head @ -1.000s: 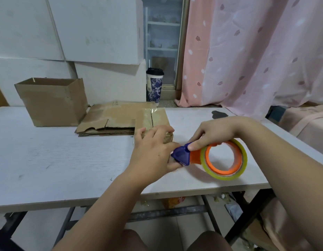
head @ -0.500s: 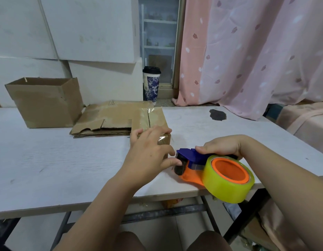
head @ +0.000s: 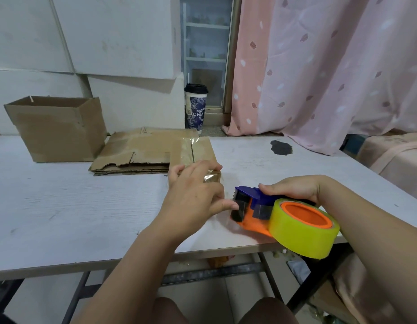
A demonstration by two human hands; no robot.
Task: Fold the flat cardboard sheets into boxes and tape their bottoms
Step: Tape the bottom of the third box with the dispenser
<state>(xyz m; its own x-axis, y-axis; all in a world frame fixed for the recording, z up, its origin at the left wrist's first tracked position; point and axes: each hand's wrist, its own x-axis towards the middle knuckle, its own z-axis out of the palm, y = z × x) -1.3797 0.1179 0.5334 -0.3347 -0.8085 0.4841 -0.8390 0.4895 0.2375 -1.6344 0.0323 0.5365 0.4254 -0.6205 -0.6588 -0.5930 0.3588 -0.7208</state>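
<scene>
Nearest, the right hand [head: 294, 190] grips the tape dispenser [head: 282, 222] at the tabletop [head: 62, 206] edge. The left hand [head: 193, 195], fingers relaxed, presses the small box [head: 202, 149], thumb at the dispenser's mouth. Taping its bottom looks underway; next, probably tearing the strip free. Flat cardboard sheets [head: 137, 148] lie beyond.

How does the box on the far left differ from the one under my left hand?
The open box stands mouth up, untouched, and looks bigger. The small box shows a taped top face, with the left hand resting on it. Both are brown cardboard.
</scene>
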